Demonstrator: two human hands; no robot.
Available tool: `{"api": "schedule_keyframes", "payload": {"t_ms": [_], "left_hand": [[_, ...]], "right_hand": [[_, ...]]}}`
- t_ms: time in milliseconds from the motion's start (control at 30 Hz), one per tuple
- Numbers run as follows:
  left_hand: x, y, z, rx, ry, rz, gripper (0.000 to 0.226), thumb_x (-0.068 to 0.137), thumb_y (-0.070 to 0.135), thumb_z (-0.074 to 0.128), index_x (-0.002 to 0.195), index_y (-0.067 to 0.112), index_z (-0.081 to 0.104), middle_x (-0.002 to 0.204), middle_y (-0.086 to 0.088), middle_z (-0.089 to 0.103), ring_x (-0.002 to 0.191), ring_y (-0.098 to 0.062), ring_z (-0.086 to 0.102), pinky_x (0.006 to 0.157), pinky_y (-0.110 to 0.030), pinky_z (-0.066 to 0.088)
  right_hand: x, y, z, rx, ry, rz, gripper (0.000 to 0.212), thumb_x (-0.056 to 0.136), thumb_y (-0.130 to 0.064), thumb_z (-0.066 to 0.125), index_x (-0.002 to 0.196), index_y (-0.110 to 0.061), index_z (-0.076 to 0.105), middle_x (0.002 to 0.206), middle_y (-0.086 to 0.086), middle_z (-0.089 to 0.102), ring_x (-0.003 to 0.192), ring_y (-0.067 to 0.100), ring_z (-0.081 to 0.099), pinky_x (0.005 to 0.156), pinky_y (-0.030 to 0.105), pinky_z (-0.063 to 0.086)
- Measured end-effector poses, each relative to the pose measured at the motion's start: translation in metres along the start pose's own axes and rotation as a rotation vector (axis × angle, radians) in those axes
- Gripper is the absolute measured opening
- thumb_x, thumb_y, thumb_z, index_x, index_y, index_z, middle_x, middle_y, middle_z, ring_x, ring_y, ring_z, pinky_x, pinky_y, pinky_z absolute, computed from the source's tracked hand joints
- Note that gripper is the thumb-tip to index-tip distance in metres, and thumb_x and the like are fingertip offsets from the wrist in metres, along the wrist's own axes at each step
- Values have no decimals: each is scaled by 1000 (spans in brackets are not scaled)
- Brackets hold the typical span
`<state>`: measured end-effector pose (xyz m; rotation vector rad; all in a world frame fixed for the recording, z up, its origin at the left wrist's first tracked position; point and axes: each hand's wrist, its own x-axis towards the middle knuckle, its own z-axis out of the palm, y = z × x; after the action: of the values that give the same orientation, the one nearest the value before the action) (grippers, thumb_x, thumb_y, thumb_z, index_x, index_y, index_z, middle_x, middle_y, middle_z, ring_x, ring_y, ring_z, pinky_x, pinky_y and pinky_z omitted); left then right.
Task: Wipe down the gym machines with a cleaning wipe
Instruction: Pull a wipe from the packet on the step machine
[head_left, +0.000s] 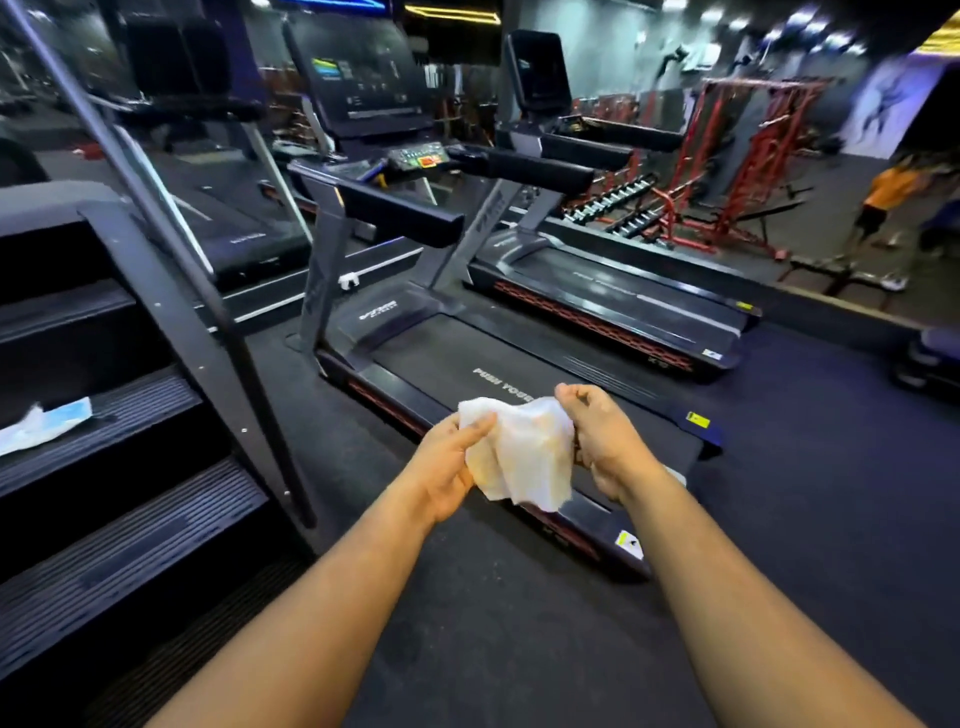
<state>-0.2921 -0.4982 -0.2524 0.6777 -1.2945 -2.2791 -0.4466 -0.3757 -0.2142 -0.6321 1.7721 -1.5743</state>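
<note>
A crumpled white cleaning wipe hangs between both hands in front of me. My left hand pinches its left edge with thumb and fingers. My right hand grips its right side with curled fingers. Both hands hover above the rear end of a black treadmill, whose belt, side rails and padded handlebars stretch away toward a dark console screen. The wipe does not touch the machine.
A stair-climber machine with ridged black steps stands at my left; a blue-and-white wipe packet lies on one step. A second treadmill sits to the right. Red weight racks and a person in orange are farther back.
</note>
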Motion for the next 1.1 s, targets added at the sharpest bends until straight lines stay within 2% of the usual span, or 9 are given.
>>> {"api": "schedule_keyframes", "payload": {"t_ms": [167, 300, 400, 600, 767, 833, 933, 1033, 1100], "left_hand": [[27, -7, 48, 163, 130, 7, 33, 97, 14, 68, 124, -3, 61, 120, -25, 70, 109, -38, 70, 93, -52, 58], [45, -8, 61, 362, 158, -23, 67, 89, 0, 74, 140, 25, 39, 116, -19, 71, 103, -35, 72, 86, -54, 60], [64, -7, 68, 584, 211, 88, 81, 89, 5, 76, 149, 32, 30, 102, -13, 75, 91, -24, 75, 81, -44, 62], [114, 6, 73, 758, 245, 243, 32, 88, 19, 80, 111, 29, 62, 86, -4, 75, 78, -18, 75, 74, -42, 63], [153, 35, 65, 657, 56, 175, 38, 83, 6, 83, 115, 18, 67, 103, -17, 74, 91, -26, 73, 83, -40, 62], [170, 46, 60, 822, 3, 193, 41, 78, 6, 86, 113, 21, 71, 101, -10, 75, 89, -24, 71, 89, -38, 61], [191, 62, 59, 1184, 82, 320, 33, 82, 16, 84, 114, 22, 75, 90, 10, 71, 78, -6, 65, 81, -15, 53], [205, 76, 63, 1376, 151, 458, 15, 91, 24, 75, 106, 24, 79, 93, 11, 65, 85, -10, 61, 83, -29, 51], [214, 82, 62, 1373, 181, 531, 11, 94, 29, 71, 98, 22, 78, 94, 5, 63, 90, -15, 60, 83, -35, 50]], "right_hand": [[18, 8, -70, 16, -119, 30, 54, 88, -7, 77, 131, -24, 49, 110, 21, 72, 86, 27, 71, 71, 39, 55], [39, 9, -93, -131, 45, -59, 52, 87, -10, 79, 128, -27, 51, 97, 15, 74, 78, 16, 71, 66, 29, 51], [55, 12, -110, -159, 112, -99, 42, 87, -11, 78, 121, -24, 56, 89, 11, 75, 75, 15, 71, 66, 29, 51], [96, 3, -134, 3, -93, -48, 36, 87, 5, 72, 120, -8, 65, 89, 11, 71, 76, 17, 69, 66, 24, 55], [137, -11, -137, -149, -20, -104, 27, 86, 5, 74, 108, -12, 74, 84, 7, 71, 77, 17, 66, 72, 30, 56], [153, -16, -135, -262, 37, -145, 21, 89, -1, 73, 107, -12, 75, 86, 6, 72, 73, 15, 65, 72, 34, 57], [174, -24, -134, -454, 91, -234, 11, 92, -13, 74, 100, -19, 78, 83, -5, 76, 69, 6, 67, 67, 28, 58], [191, -36, -133, -659, 116, -334, 8, 94, -23, 72, 89, -26, 78, 80, -14, 74, 69, -4, 64, 61, 10, 43], [202, -44, -134, -747, 139, -391, 13, 95, -29, 69, 83, -30, 74, 82, -14, 71, 77, -1, 63, 66, 20, 45]]}}
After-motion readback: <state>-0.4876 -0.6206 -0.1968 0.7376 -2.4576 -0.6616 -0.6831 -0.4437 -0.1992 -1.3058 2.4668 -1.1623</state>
